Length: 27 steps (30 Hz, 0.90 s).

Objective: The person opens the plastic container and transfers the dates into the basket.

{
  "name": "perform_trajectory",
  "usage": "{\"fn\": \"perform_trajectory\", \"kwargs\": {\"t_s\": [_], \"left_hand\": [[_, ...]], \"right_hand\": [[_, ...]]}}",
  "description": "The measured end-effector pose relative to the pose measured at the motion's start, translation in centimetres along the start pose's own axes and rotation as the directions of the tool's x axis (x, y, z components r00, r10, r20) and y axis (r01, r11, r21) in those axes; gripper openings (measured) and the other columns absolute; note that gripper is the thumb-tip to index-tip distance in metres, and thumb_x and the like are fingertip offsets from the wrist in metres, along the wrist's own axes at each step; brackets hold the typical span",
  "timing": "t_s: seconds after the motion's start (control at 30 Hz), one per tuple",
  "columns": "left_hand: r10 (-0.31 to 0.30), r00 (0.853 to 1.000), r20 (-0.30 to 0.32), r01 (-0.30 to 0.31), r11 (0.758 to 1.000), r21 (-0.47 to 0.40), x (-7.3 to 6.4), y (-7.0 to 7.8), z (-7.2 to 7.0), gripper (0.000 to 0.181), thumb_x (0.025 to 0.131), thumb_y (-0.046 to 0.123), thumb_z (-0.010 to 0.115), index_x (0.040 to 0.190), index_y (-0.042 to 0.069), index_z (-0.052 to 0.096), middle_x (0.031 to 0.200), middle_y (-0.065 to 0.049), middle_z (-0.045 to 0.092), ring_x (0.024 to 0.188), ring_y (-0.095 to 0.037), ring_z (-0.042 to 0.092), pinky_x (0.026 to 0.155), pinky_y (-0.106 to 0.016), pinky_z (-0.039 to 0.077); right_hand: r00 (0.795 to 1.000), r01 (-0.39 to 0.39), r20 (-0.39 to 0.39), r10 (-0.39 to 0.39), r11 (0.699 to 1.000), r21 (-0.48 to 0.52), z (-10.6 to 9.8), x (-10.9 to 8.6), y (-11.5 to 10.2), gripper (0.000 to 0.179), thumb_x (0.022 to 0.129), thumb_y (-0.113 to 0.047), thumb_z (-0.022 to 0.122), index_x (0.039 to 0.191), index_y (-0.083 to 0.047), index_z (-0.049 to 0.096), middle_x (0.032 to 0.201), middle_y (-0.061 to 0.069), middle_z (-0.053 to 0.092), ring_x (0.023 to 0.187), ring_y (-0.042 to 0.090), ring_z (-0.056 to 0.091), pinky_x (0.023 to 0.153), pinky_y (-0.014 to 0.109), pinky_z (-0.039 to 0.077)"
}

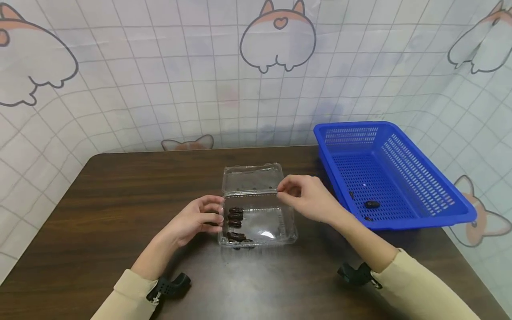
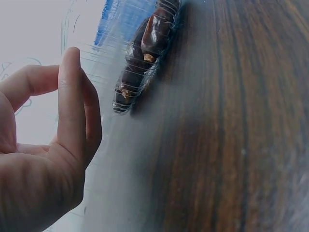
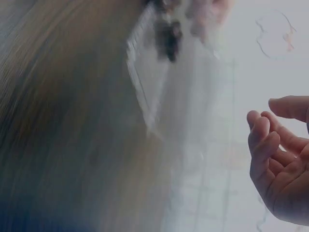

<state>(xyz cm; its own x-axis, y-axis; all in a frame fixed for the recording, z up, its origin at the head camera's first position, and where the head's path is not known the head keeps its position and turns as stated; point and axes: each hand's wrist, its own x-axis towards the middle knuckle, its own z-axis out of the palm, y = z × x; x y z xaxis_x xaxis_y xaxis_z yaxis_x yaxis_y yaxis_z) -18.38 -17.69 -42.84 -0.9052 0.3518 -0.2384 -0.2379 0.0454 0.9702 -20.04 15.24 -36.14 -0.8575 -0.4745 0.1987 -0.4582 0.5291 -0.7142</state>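
Note:
A clear plastic clamshell box (image 1: 276, 242) lies on the table with its lid (image 1: 252, 178) folded back. Dark brown dates (image 1: 235, 216) are lined up along its left side; the left wrist view shows several of these dates (image 2: 157, 34) through the ribbed wall. My left hand (image 1: 191, 223) rests against the box's left wall, fingers loosely bent. Above the box's right back corner is my right hand (image 1: 306, 198). Its thumb and fingertips stand apart with nothing between them in the right wrist view (image 3: 285, 154), which is blurred.
On the right stands a blue plastic basket (image 1: 416, 222) with slotted walls. A date (image 1: 372, 204) lies in it, with smaller dark pieces near its left wall. Behind the brown wooden table (image 1: 120, 191) hangs a white gridded sheet (image 1: 180, 89) with cartoon animals.

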Motion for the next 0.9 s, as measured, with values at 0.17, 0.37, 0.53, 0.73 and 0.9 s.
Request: {"fn": "perform_trajectory", "kwargs": {"t_s": [0.17, 0.37, 0.53, 0.73, 0.9], "left_hand": [[0.006, 1.000, 0.006, -0.006, 1.000, 0.001, 0.1, 0.0, 0.0, 0.056, 0.093, -0.002, 0.065, 0.144, -0.005, 0.041, 0.109, -0.012, 0.056, 0.088, -0.023, 0.063, 0.080, -0.039, 0.062], [0.006, 1.000, 0.008, -0.006, 1.000, 0.003, 0.0, 0.2, 0.1, 0.057, 0.094, -0.003, 0.065, 0.144, -0.007, 0.039, 0.108, -0.012, 0.055, 0.087, -0.022, 0.062, 0.079, -0.038, 0.062], [0.008, 1.000, 0.006, -0.008, 1.000, 0.001, -0.1, 0.5, 0.1, 0.056, 0.093, -0.002, 0.065, 0.143, -0.006, 0.040, 0.108, -0.012, 0.055, 0.086, -0.022, 0.062, 0.079, -0.038, 0.062], [0.015, 1.000, 0.017, -0.015, 1.000, -0.004, -0.2, 0.5, 0.2, 0.056, 0.094, -0.002, 0.065, 0.144, -0.008, 0.038, 0.108, -0.012, 0.055, 0.086, -0.022, 0.062, 0.080, -0.038, 0.062], [0.017, 1.000, 0.010, -0.017, 1.000, -0.013, -0.3, 0.3, 0.3, 0.058, 0.094, -0.002, 0.065, 0.144, -0.009, 0.038, 0.107, -0.012, 0.055, 0.086, -0.022, 0.062, 0.079, -0.038, 0.062]], "right_hand": [[0.995, 0.004, 0.096, -0.005, 1.000, 0.010, 2.8, 1.5, -0.5, 0.015, 0.097, -0.017, 0.071, 0.108, -0.008, 0.074, 0.095, -0.004, 0.072, 0.070, 0.015, 0.064, 0.061, 0.033, 0.054], [0.983, 0.042, 0.181, -0.039, 0.999, -0.013, 5.7, 2.8, -0.7, 0.018, 0.095, -0.016, 0.073, 0.109, -0.005, 0.075, 0.098, -0.004, 0.074, 0.071, 0.010, 0.065, 0.066, 0.029, 0.055], [0.979, -0.005, 0.206, -0.001, 1.000, 0.026, 6.9, 3.4, -0.8, 0.024, 0.095, -0.015, 0.072, 0.115, -0.002, 0.073, 0.106, 0.004, 0.074, 0.067, 0.016, 0.066, 0.064, 0.029, 0.055], [0.970, -0.131, 0.218, 0.110, 0.988, 0.086, 8.3, 3.5, -0.6, 0.026, 0.097, -0.017, 0.070, 0.119, -0.003, 0.071, 0.109, 0.006, 0.072, 0.058, 0.022, 0.066, 0.056, 0.029, 0.054], [0.969, -0.150, 0.207, 0.133, 0.986, 0.069, 9.5, 3.5, -0.7, 0.024, 0.098, -0.020, 0.069, 0.118, -0.006, 0.071, 0.111, 0.005, 0.072, 0.064, 0.020, 0.069, 0.066, 0.033, 0.058]]}}
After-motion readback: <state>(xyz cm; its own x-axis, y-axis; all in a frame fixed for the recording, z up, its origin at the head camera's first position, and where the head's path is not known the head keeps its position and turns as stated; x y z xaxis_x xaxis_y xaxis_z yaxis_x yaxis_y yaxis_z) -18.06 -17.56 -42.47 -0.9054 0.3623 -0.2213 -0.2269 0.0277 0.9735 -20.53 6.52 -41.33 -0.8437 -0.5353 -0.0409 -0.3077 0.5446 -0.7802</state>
